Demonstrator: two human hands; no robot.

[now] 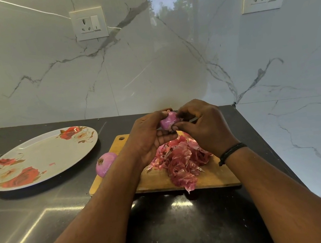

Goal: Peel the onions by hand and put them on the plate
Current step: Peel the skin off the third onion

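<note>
Onions are two here: one small pink onion [169,121] is held up just above the centre of the frame, over the far end of a wooden cutting board [158,180], and a second onion [105,164], pale purple with its root end facing the camera, lies at the board's left edge, partly hidden by the left forearm. The left hand [147,137] cups the small onion from below and from the left, fingers curled under it. The right hand [203,127] closes on it from the right, thumb and fingertips pinching at its surface; whether a strip of skin is between them cannot be told. A heap of reddish onion skins [180,160] covers the middle of the board beneath the hands. At centre left sits an oval plate [40,156] with red rose print, on the dark countertop [33,216]. A black band [231,152] circles the right wrist.
</note>
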